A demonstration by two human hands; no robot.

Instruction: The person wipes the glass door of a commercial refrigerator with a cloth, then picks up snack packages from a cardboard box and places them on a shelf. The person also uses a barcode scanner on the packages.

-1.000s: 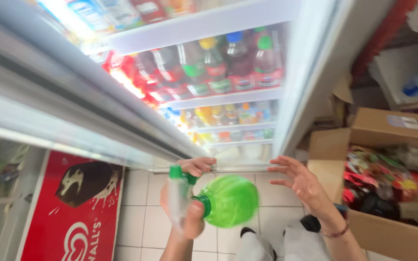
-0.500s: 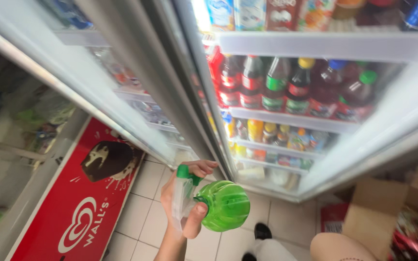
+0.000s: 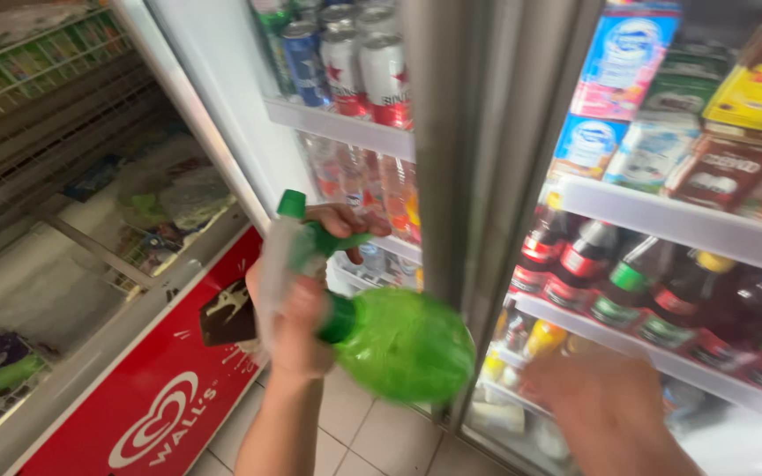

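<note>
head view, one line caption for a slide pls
Left hand grips a green spray bottle before a drinks fridge.

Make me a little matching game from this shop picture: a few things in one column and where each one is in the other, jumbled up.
Things:
1. green spray bottle
2. drink cans
3. red chest freezer
4. dark soda bottles

Places:
A. on the top shelf, left of the steel door frame
B. low on the left, standing on the tiled floor
C. held in the left hand, trigger end up
D. on the middle shelf behind the glass on the right, above the blurred right hand

Pairs: 1-C, 2-A, 3-B, 4-D
</note>
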